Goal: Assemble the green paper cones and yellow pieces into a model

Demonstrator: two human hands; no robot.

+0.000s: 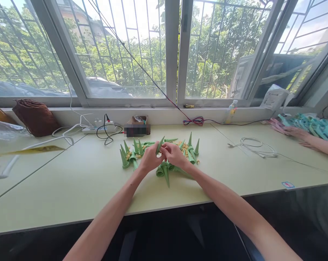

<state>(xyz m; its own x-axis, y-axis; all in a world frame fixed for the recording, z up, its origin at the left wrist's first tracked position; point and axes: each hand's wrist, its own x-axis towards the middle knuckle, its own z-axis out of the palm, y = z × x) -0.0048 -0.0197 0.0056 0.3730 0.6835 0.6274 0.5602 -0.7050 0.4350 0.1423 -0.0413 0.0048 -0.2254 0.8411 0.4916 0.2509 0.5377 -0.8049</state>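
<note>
My left hand (pixel 150 156) is closed around a green plastic cone (pixel 160 144), its pointed end sticking up past the fingers. Pressed close against it, my right hand (pixel 174 154) has its fingers pinched at the cone's lower end; whatever small piece they hold is hidden. Around both hands lie several more green cones, such as an upright one (pixel 124 159) at the left and one lying down (pixel 166 175) in front. Small yellowish pieces (pixel 183 145) are scattered among the cones.
A small cardboard box (pixel 138 127) and a power strip (pixel 101 127) stand behind the cones. A coiled white cable (pixel 257 143) lies to the right. At the far right, another person's hand (pixel 295 133) touches turquoise and pink items (pixel 310 125). A brown pouch (pixel 34 117) sits back left.
</note>
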